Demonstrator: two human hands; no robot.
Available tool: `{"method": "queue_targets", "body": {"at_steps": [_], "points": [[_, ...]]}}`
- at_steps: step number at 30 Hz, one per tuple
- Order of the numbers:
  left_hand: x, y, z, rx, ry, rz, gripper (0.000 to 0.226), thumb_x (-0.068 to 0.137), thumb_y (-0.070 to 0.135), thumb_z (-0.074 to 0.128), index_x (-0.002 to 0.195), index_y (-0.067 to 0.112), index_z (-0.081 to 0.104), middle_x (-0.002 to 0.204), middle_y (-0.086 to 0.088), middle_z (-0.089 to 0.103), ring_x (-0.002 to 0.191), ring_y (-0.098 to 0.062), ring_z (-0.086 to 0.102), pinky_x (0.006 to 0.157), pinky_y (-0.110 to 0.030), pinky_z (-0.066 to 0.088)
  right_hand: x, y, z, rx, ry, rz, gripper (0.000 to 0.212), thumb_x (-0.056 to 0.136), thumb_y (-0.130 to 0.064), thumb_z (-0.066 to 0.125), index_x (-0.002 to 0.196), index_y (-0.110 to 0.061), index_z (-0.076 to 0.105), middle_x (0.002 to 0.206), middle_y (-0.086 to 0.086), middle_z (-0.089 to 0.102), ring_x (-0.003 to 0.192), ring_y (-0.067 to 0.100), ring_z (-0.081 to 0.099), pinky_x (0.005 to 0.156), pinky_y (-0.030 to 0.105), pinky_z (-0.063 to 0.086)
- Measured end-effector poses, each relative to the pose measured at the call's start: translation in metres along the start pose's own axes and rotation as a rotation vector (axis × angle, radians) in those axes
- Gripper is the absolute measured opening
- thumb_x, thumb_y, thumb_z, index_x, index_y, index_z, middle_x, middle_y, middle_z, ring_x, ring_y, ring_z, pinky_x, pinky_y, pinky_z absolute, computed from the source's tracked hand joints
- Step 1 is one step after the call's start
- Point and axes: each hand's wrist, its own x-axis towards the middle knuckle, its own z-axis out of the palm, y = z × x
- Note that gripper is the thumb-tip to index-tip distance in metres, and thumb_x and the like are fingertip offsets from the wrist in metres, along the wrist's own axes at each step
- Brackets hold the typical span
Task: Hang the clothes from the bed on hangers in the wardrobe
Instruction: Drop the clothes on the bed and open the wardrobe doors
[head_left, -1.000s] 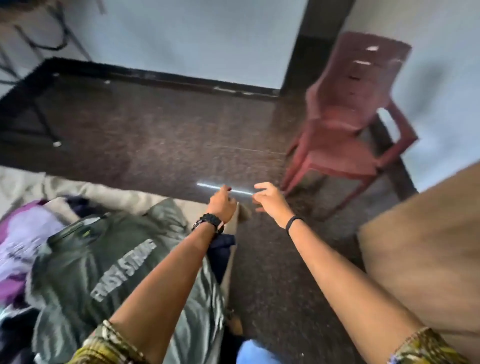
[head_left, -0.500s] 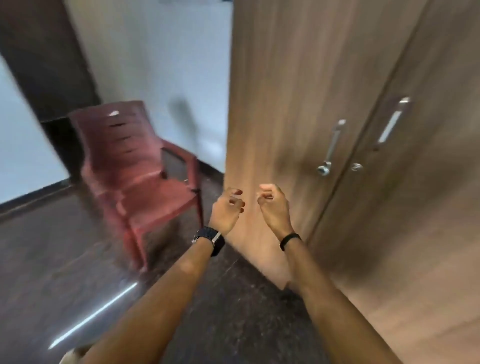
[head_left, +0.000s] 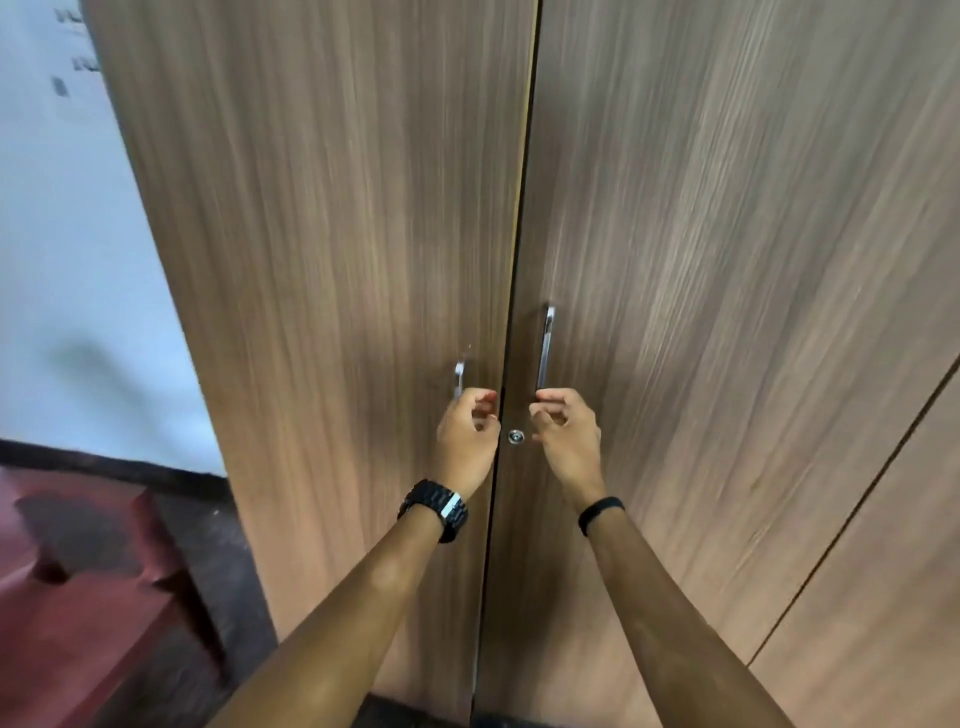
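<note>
Right up against the wardrobe (head_left: 322, 260), both doors are closed and meet at the centre seam. Left hand (head_left: 465, 436) is at the lower end of the left door handle (head_left: 459, 378), right hand (head_left: 566, 441) is at the bottom of the right door handle (head_left: 545, 348). Fingers on both are curled in, but honestly I can't tell if either grip is actually wrapped round the bar or just hooked in front of it, since the frame is blurry there. Nothing else is held by either one. A little round keyhole (head_left: 516, 437) sits between the hands on the right door.

The clothes and the bed aren't in view at all, and any hangers would be behind these doors.

What could go wrong, imo: if that lock is engaged, pulling will just jerk the handles and do nothing. If the fingers are only half on, they could slip off on the pull. Also the red plastic chair (head_left: 78, 582) sits low on the left, near the wardrobe's side, so the left door might clip it when swinging wide.
</note>
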Motion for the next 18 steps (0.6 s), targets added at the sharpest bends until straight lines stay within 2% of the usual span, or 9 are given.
{"method": "queue_targets", "body": {"at_steps": [2, 4, 6, 7, 8, 10, 12, 15, 18], "points": [[0.019, 0.004, 0.003, 0.02, 0.1, -0.01, 0.039, 0.091, 0.009, 0.056, 0.128, 0.018, 0.049, 0.125, -0.001, 0.046, 0.105, -0.009, 0.048, 0.082, -0.021, 0.038, 0.018, -0.001, 0.001, 0.005, 0.015, -0.008, 0.017, 0.092, -0.013, 0.06, 0.108, -0.019, 0.063, 0.092, -0.008, 0.066, 0.087, 0.008, 0.064, 0.083, 0.037, 0.057], [0.041, -0.001, 0.003, 0.023, 0.203, -0.04, 0.05, 0.089, 0.011, 0.06, 0.135, 0.015, 0.041, 0.134, -0.006, 0.039, 0.116, -0.017, 0.044, 0.089, -0.025, 0.038, 0.034, -0.003, 0.011, -0.002, -0.007, -0.022, 0.019, 0.092, -0.013, 0.06, 0.11, -0.019, 0.063, 0.091, -0.011, 0.066, 0.091, 0.009, 0.064, 0.088, 0.038, 0.055], [0.056, -0.01, 0.001, 0.02, 0.22, -0.098, 0.055, 0.09, 0.016, 0.061, 0.139, 0.014, 0.037, 0.14, -0.009, 0.036, 0.124, -0.025, 0.042, 0.095, -0.033, 0.04, 0.042, -0.007, 0.023, -0.009, -0.05, -0.025, 0.025, 0.092, -0.014, 0.061, 0.117, -0.017, 0.061, 0.099, -0.007, 0.066, 0.098, 0.011, 0.064, 0.089, 0.031, 0.054], [0.062, -0.014, -0.001, 0.004, 0.197, -0.124, 0.052, 0.091, 0.018, 0.06, 0.138, 0.013, 0.038, 0.138, -0.009, 0.039, 0.124, -0.025, 0.044, 0.094, -0.031, 0.04, 0.046, -0.009, 0.031, -0.014, -0.069, -0.018, 0.029, 0.093, -0.015, 0.061, 0.121, -0.016, 0.058, 0.106, -0.005, 0.064, 0.103, 0.011, 0.061, 0.089, 0.025, 0.052], [0.067, -0.019, -0.001, -0.019, 0.168, -0.134, 0.046, 0.092, 0.019, 0.059, 0.135, 0.011, 0.042, 0.132, -0.007, 0.045, 0.12, -0.023, 0.047, 0.089, -0.026, 0.04, 0.048, -0.011, 0.04, -0.021, -0.086, -0.006, 0.035, 0.093, -0.017, 0.06, 0.127, -0.016, 0.054, 0.114, -0.003, 0.06, 0.108, 0.01, 0.058, 0.09, 0.02, 0.049], [0.074, -0.031, -0.003, -0.013, 0.121, -0.078, 0.027, 0.094, 0.018, 0.056, 0.119, 0.008, 0.054, 0.109, -0.004, 0.057, 0.105, -0.022, 0.056, 0.075, -0.014, 0.037, 0.053, -0.014, 0.056, -0.028, -0.098, 0.009, 0.046, 0.094, -0.023, 0.059, 0.137, -0.016, 0.044, 0.128, -0.002, 0.052, 0.118, 0.01, 0.049, 0.099, 0.024, 0.043], [0.077, -0.04, -0.005, 0.043, 0.063, -0.007, 0.015, 0.097, 0.019, 0.052, 0.103, 0.007, 0.059, 0.09, 0.0, 0.058, 0.089, -0.018, 0.056, 0.06, -0.009, 0.036, 0.057, -0.014, 0.068, -0.037, -0.105, 0.033, 0.05, 0.096, -0.027, 0.056, 0.142, -0.014, 0.038, 0.128, -0.004, 0.049, 0.12, 0.01, 0.045, 0.103, 0.028, 0.039], [0.082, -0.045, -0.01, 0.067, -0.004, 0.028, 0.015, 0.097, 0.021, 0.051, 0.096, 0.009, 0.059, 0.081, 0.001, 0.055, 0.075, -0.012, 0.051, 0.055, -0.007, 0.037, 0.058, -0.012, 0.074, -0.072, -0.085, 0.043, 0.043, 0.098, -0.027, 0.052, 0.137, -0.01, 0.042, 0.114, -0.004, 0.053, 0.113, 0.013, 0.052, 0.088, 0.023, 0.041], [0.075, -0.046, -0.016, 0.081, -0.022, 0.048, 0.017, 0.097, 0.02, 0.05, 0.097, 0.006, 0.058, 0.076, 0.002, 0.053, 0.067, -0.007, 0.047, 0.056, -0.001, 0.036, 0.054, -0.007, 0.073, -0.1, -0.061, 0.032, 0.039, 0.098, -0.029, 0.053, 0.131, -0.011, 0.047, 0.114, 0.003, 0.061, 0.11, 0.018, 0.057, 0.084, 0.018, 0.046]]}}
